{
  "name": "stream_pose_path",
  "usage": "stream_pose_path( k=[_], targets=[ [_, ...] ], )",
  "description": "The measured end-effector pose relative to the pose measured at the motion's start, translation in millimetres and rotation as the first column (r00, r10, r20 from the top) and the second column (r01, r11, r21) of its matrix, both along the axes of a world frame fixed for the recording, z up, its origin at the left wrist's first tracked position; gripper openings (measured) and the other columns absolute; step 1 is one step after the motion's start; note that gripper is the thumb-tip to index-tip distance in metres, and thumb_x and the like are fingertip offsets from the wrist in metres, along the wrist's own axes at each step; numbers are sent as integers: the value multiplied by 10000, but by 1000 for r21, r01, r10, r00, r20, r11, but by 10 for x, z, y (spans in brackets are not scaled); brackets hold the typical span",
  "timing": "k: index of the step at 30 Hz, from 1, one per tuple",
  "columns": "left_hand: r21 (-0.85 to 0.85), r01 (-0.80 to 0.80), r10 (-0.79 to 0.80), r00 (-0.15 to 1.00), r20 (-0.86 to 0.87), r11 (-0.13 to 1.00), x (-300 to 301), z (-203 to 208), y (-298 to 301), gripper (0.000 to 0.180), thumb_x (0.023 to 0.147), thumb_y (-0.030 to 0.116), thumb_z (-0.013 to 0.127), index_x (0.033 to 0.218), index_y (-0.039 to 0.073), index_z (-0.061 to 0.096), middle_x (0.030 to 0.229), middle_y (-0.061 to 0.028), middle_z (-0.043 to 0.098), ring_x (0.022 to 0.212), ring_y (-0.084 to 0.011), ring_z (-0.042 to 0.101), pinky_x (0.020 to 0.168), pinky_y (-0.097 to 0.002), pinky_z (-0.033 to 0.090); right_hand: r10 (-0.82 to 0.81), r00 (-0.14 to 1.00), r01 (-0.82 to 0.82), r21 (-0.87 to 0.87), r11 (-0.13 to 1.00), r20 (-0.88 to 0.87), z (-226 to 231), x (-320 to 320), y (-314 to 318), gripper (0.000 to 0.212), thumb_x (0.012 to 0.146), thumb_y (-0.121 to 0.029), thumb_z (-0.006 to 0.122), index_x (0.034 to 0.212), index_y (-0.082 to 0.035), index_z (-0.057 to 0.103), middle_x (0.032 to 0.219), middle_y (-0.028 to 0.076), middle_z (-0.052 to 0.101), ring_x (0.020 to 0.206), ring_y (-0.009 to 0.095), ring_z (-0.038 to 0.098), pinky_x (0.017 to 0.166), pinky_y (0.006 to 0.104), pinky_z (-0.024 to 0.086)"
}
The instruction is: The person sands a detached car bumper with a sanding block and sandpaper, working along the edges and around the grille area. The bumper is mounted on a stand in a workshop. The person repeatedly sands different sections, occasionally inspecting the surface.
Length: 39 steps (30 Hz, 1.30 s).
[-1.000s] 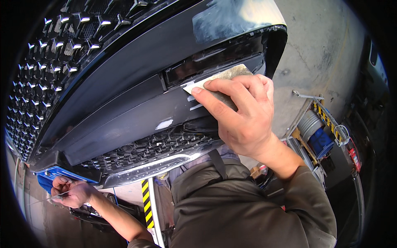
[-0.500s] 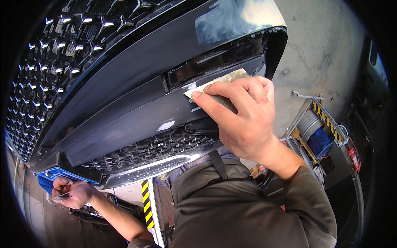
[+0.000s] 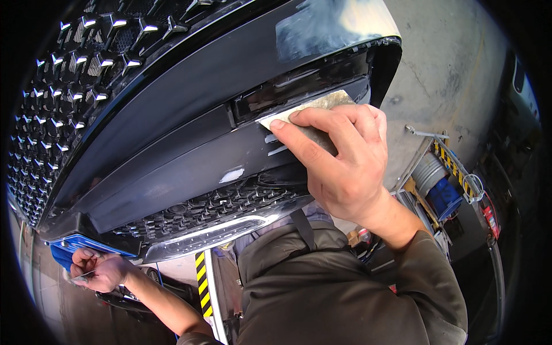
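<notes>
Right side, beyond the bumper: a ribbed grey bucket-shaped vessel [image 3: 430, 174] within a metal-framed rack, a crumpled blue item [image 3: 445, 198] against its lower side; contents cannot be made out. Right hand [image 3: 348, 152] clamped on a pale flat piece [image 3: 330, 102], thumb on the near side and fingers over it; the piece lies along the bumper [image 3: 178, 118], just below a long dark recess [image 3: 305, 83], its left corner beside the recess's lower edge. Left hand [image 3: 104, 270] low at left, fingers curled, pinching a thin grey sliver [image 3: 81, 277] seen nearly edge-on, just below a blue plate [image 3: 98, 245]. Edges: the bumper's right end drops away to bare concrete floor [image 3: 437, 63], open room there; between the two hands runs a lower mesh [image 3: 221, 204] with a silver trim strip [image 3: 210, 238] beneath, both clear of the fingers. Wearer's torso close under the trim. Surface: dull black, one white patch [image 3: 232, 175] near the mesh, short pale streaks [image 3: 276, 150] left of the right thumb, a larger cloudy whitish area [image 3: 339, 26] at the upper right corner. Room: studded grille [image 3: 75, 86] far left; yellow-and-black striped post [image 3: 203, 282] below the trim; red cylinder [image 3: 490, 221] past the rack.
</notes>
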<state>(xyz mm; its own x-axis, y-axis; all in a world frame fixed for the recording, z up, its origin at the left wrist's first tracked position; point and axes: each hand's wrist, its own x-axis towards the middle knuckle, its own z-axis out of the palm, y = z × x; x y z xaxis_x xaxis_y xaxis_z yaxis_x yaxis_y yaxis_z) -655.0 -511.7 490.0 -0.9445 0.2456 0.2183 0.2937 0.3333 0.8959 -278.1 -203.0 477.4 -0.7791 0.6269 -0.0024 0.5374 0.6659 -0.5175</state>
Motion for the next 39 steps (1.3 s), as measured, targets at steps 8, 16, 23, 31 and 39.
stream_pose_path(
  k=[8, 16, 23, 31, 39],
  targets=[
    [-19, -12, 12, 1000, -10, 1000, 24, -2, 37, 522, 1076, 490, 422, 873, 19, 516, 739, -98, 528, 623, -152, 432, 583, -270, 333, 72, 997, -72, -16, 997, 27, 1, 6, 15, 360, 771, -203, 678, 1104, -128, 791, 1072, -26, 687, 922, 181, 591, 840, 411, 387],
    [68, 36, -39, 999, 36, 997, -68, -20, -103, 494, 1085, 473, 469, 885, 24, 518, 755, -126, 594, 605, -155, 484, 586, -245, 397, 64, 995, -49, 198, 979, -71, 230, -108, 99, 343, 670, -196, 680, 984, -84, 763, 948, -11, 683, 813, 159, 598, 644, 317, 380],
    [69, 50, -53, 998, 32, 996, -85, -19, -131, 485, 1083, 470, 473, 891, 28, 526, 764, -129, 604, 600, -151, 492, 564, -247, 398, 26, 988, -41, 95, 995, 155, 325, -288, -11, 323, 718, -195, 690, 1016, -121, 791, 993, -43, 730, 804, 138, 598, 638, 299, 386],
    [48, 78, -79, 997, 6, 996, -101, -33, -169, 488, 1080, 474, 481, 908, 20, 533, 770, -130, 609, 599, -152, 500, 574, -237, 417, 12, 965, -67, 198, 978, 263, 268, -108, 206, 285, 742, -165, 699, 1010, -93, 764, 938, -24, 697, 842, 176, 609, 684, 336, 414],
    [44, 28, -30, 999, 37, 999, -99, -28, -110, 526, 1093, 483, 438, 874, 12, 524, 758, -125, 592, 590, -145, 468, 558, -240, 378, 12, 999, -11, -45, 999, 35, 392, 184, 218, 358, 732, 11, 730, 1076, -45, 810, 951, 71, 749, 825, 249, 661, 796, 389, 568]
  ],
)
